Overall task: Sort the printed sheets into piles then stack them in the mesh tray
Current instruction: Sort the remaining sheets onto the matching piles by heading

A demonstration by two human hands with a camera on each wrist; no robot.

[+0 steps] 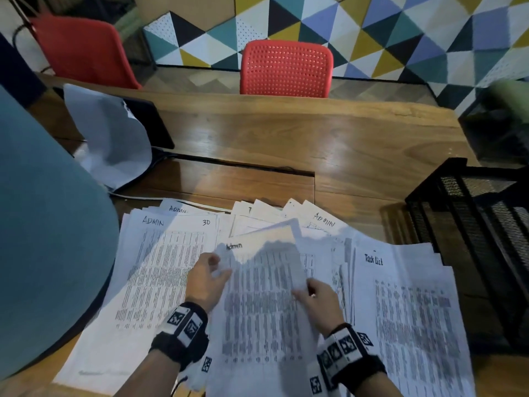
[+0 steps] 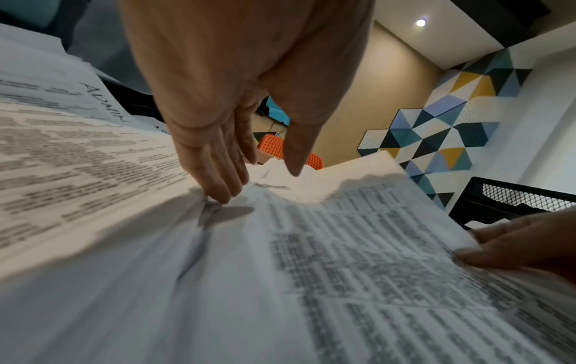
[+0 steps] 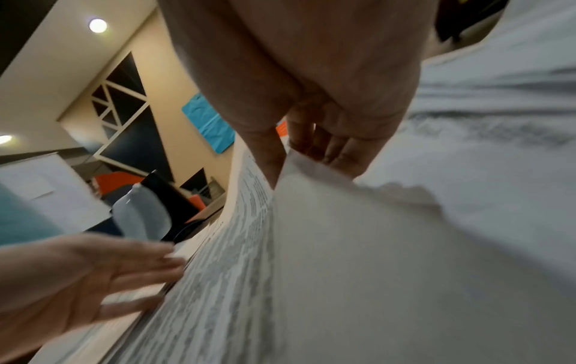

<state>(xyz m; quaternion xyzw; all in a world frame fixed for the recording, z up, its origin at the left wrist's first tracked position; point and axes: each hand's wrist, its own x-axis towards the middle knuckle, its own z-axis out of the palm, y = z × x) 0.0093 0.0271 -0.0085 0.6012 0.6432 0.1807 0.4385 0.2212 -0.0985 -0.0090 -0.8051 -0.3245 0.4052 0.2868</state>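
Printed sheets [image 1: 160,270] lie fanned across the wooden table [image 1: 286,133]. Right hand [image 1: 317,299] pinches one lifted sheet [image 1: 263,296]; left hand [image 1: 206,282], fingers straight and together, touches its edge. Mesh tray [image 1: 469,224] stands right, red chair [image 1: 286,68] behind.

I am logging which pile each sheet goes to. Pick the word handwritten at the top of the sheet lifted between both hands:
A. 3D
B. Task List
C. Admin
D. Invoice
C: the head view shows "Admin" written at the top left of the lifted sheet, which the right hand pinches at its right edge while the left hand touches its top left corner.
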